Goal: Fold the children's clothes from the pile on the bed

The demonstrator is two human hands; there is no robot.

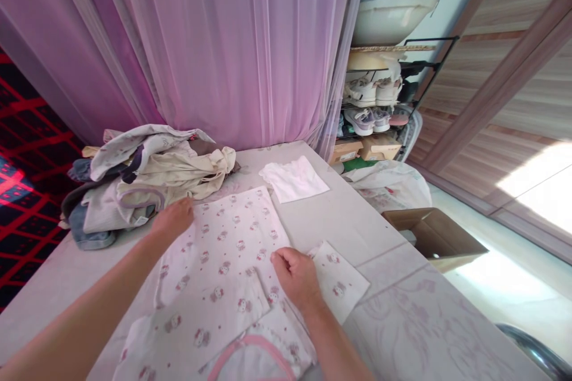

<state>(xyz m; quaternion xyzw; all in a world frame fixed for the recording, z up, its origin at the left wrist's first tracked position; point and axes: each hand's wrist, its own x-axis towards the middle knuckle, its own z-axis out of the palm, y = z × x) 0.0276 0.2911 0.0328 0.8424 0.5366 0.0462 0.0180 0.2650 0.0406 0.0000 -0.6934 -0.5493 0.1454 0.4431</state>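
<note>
A white shirt (223, 253) with a small cat-face print lies spread on the table (402, 321), its pink-trimmed neckline (250, 342) nearest me. My left hand (174, 217) is closed at the shirt's far left edge, pinching the cloth. At the right edge, my right hand (295, 274) is curled with thumb and forefinger together on the fabric. One sleeve (342, 280) sticks out to the right beyond my right wrist; the other side is folded over the body. A small folded white garment (295, 180) rests farther back.
A heap of mixed clothes (147, 181) sits at the back left, close to my left hand. Purple curtains (223, 47) hang behind the table. On the right stand a shoe rack (397, 104) and an open cardboard box (433, 235) beside the table edge.
</note>
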